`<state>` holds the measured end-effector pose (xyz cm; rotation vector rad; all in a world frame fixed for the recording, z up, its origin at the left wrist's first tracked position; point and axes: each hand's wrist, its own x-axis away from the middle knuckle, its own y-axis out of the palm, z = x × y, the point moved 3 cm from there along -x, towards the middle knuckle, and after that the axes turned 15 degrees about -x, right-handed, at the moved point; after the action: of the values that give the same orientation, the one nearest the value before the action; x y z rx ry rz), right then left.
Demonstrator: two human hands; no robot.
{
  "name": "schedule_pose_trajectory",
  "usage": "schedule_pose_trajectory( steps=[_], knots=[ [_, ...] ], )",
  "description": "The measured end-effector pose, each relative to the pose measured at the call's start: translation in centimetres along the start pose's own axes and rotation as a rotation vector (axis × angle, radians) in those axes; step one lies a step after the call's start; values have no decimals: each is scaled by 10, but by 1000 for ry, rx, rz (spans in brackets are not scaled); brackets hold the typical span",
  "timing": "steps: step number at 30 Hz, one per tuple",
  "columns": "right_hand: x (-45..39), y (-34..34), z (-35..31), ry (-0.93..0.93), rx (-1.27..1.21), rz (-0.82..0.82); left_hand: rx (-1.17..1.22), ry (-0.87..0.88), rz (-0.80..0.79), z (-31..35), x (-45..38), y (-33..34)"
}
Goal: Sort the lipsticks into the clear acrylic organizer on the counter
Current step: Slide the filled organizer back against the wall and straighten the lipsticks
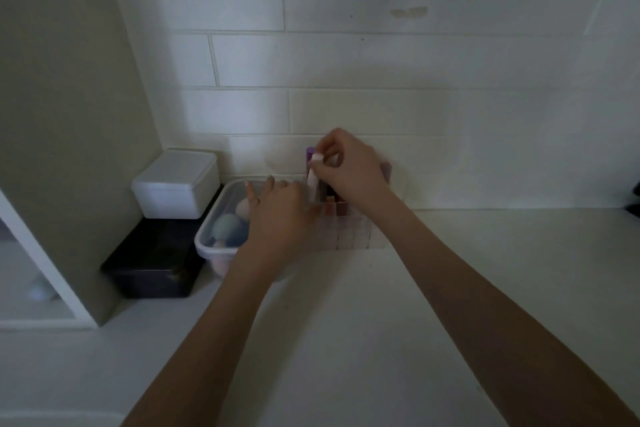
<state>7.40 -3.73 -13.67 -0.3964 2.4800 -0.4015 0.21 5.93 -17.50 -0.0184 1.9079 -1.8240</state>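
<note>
Pinching a pale pink lipstick [314,180] near its top, the right hand [349,166] is holding it upright over the back-left part of the clear acrylic organizer [349,236]; thumb and fingertips are closing narrowly on the tube, whose lower end is dipping among the tubes standing there, though which cell it is entering cannot be told; a purple-capped lipstick [310,153] is standing just behind it, touching or nearly so. The left hand [277,211] is hovering just left of the organizer, fingers loosely spread and holding nothing visible, above a clear plastic tub [207,239]. Counting is only partly possible: the organizer is showing several pink and reddish lipsticks, blurred beyond an exact number; the tub is holding about three round makeup sponges [227,227]; one white lidded box [176,184] is sitting on one black box [152,263], all on the white counter [346,340].
</note>
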Motion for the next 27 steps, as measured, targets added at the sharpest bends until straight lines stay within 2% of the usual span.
schedule_pose_trajectory(
  steps=[3,5,8,10,13,17,19,24,27],
  knots=[
    [9,-16,-8,50,-491,45,380,0,154,-2,-1,-9],
    [13,-22,-5,113,-621,20,696,-53,138,-7,-4,-12],
    [19,-24,7,186,-562,-61,1210,-148,-42,-14,-8,-19],
    [22,-21,9,111,-359,-126,1331,-91,-133,-14,-9,-26],
    [19,-11,-3,-72,-83,-235,1234,-25,-114,-14,-12,-29],
    [8,-5,-16,-140,152,-385,791,-74,58,-24,-23,-24],
    [4,0,-13,-173,252,-390,655,-72,63,-25,-26,-22],
    [1,0,3,-143,276,-422,470,-18,32,-17,-29,-19],
    [2,-7,13,-113,192,-366,433,34,84,-14,-26,-24]
  ],
)
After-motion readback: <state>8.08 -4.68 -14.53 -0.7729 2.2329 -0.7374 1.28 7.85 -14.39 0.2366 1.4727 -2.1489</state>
